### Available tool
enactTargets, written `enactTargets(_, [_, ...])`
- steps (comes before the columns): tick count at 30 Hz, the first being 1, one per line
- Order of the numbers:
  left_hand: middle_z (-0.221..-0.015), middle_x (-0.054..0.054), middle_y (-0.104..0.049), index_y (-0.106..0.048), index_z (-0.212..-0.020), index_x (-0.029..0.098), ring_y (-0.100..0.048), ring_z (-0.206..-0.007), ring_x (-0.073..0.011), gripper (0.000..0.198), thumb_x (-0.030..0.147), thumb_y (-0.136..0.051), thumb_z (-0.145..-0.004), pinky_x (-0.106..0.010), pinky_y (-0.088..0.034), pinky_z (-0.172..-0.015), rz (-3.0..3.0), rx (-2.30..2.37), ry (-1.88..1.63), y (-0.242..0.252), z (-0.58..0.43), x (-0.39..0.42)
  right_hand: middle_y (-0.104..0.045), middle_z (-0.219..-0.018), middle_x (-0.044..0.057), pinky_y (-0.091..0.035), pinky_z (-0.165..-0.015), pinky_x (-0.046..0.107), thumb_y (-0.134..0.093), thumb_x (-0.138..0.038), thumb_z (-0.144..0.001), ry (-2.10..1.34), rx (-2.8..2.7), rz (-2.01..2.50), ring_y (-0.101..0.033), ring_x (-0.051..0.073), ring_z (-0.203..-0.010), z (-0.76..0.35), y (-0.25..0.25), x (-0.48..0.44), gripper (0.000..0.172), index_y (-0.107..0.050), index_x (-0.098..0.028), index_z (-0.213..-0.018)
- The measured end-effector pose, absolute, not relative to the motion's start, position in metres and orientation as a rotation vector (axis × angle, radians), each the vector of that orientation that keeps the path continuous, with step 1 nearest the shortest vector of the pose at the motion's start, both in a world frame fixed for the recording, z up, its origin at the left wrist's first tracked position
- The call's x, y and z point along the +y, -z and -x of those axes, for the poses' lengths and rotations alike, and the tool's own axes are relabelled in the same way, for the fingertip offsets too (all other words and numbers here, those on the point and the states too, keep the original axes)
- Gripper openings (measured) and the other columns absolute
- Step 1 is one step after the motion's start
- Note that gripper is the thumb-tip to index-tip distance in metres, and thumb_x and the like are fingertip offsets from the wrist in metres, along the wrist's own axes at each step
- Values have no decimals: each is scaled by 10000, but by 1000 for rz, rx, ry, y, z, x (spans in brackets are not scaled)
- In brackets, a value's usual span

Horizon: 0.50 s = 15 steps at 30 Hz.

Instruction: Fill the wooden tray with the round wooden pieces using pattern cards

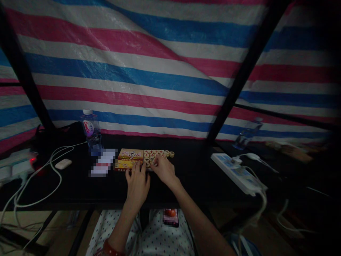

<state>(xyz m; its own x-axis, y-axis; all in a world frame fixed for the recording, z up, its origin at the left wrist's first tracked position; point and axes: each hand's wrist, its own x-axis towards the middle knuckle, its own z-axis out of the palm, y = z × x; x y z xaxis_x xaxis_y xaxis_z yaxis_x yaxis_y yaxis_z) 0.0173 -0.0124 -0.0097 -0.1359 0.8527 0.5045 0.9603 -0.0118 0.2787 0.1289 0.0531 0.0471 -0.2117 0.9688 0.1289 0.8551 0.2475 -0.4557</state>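
A yellow and brown Chinese chess box (pixel 131 156) lies on the black table. Beside it on the right, round wooden Chinese chess pieces (pixel 161 152) with red and dark characters sit in close rows. My left hand (pixel 137 182) rests at the box's near right corner, fingers stretched out and slightly apart, fingertips on the lid's front edge and close to the pieces. Over the near rows, my right hand (pixel 164 170) has its thumb and fingers bent together at a chess piece (pixel 153 163). Its palm and wrist hide some of the pieces.
A water bottle (pixel 92 133) and a blurred white paper or card (pixel 103 163) are left of the box. Cables and a white earbud case (pixel 63 164) lie farther left. On the right are a white power strip (pixel 234 172) and another bottle (pixel 247 134). A phone (pixel 171 217) lies on the lap.
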Motion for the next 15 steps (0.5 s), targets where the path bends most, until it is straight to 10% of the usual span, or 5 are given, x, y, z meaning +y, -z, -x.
enactTargets(15, [-1361,-153,-479,-483,-1292,158,-407,-1259,-281,421,226,-415,-882,-527,-241,-1038,1926,-2062,862,12,-18,-11,-608,-1092,106,-435,-758,314,-511,-230,-827,-221,-2023,1643,-579,234,-987,-169,-61,89,294,-563,-201,-1115])
